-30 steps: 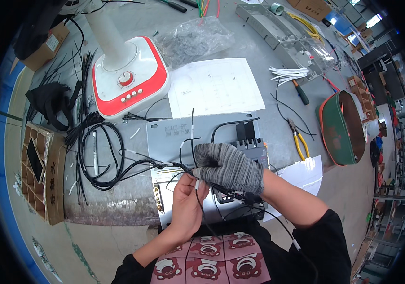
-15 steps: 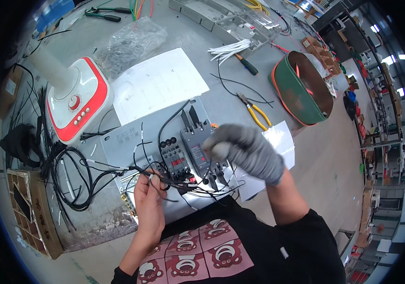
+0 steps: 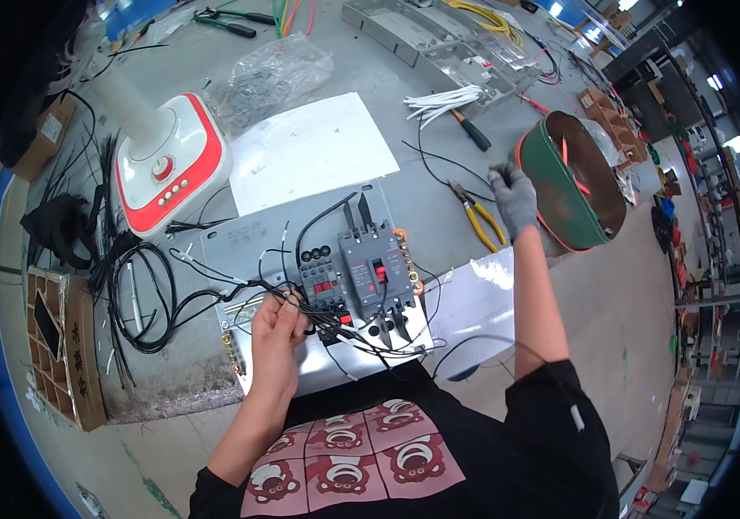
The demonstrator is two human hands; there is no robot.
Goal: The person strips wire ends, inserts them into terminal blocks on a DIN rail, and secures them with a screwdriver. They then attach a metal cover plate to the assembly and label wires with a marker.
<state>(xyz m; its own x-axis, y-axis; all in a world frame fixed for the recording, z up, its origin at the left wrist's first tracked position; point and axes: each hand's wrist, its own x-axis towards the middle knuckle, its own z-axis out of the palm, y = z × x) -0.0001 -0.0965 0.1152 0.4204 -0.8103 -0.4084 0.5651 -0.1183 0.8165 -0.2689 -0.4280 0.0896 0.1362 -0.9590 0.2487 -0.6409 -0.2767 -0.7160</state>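
Note:
My bare left hand [image 3: 278, 333] pinches a bundle of black wires [image 3: 288, 294] between thumb and fingers, over the left part of a grey metal mounting plate [image 3: 245, 246]. Beside it on the plate sit a small contactor [image 3: 322, 284] with red marks and a larger dark circuit breaker [image 3: 377, 268] with a red switch. Wire ends with white sleeves fan out below them. In a grey glove, my right hand [image 3: 514, 201] is at the green bin's left side, its fingers curled; what they hold, if anything, is hidden. Yellow-handled pliers [image 3: 478, 218] lie just left of it.
A green bin [image 3: 560, 186] stands on the right. Behind the plate lies a white sheet [image 3: 314, 151], with a red-and-white appliance base [image 3: 171, 164] to its left. Coiled black cable [image 3: 141, 337] and a wooden compartment box [image 3: 63, 346] occupy the left. White wires [image 3: 443, 102] lie at the back.
My gloved right hand has moved from in front of the circuit breaker out to the right, beside the green bin. My left hand stays on the wire bundle. The whole view has shifted slightly.

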